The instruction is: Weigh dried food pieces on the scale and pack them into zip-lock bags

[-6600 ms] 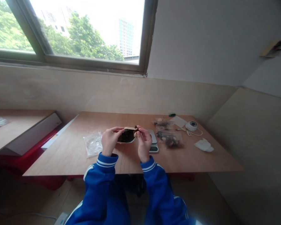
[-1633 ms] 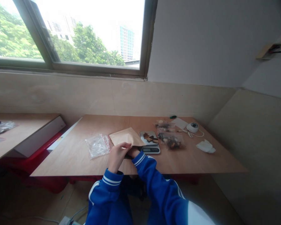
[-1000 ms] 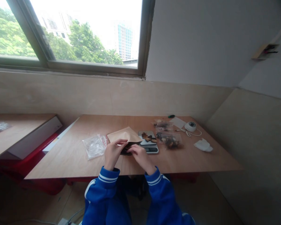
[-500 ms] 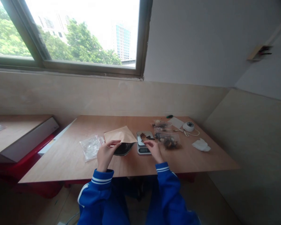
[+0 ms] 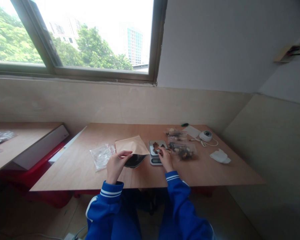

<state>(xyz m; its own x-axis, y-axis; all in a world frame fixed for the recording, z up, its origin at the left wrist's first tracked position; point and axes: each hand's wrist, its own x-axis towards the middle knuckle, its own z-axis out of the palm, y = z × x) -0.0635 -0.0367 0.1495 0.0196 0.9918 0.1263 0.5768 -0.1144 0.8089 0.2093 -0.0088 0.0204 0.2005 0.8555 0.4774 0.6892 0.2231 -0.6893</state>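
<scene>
My left hand point(image 5: 116, 164) pinches the edge of a brown paper pouch point(image 5: 131, 145), whose dark inside shows at the mouth facing me. Just right of the pouch sits a small white kitchen scale point(image 5: 156, 161) with brown dried pieces point(image 5: 155, 147) on its plate. Over the right side of that plate is my right hand point(image 5: 165, 159), its thumb and fingers pressed together at the dried pieces; what is between the fingertips is too small to make out.
Clear bags of dark and pale pieces point(image 5: 185, 151) lie right of the scale. Farther right are a white round device point(image 5: 205, 135) with a cable and a crumpled white tissue point(image 5: 220, 156). An empty-looking clear plastic bag point(image 5: 101, 157) lies left of the pouch.
The whole view has shifted a little, so things appear farther right. My right hand's fingers have drawn closer together over the scale plate. My left hand keeps its hold on the pouch.
</scene>
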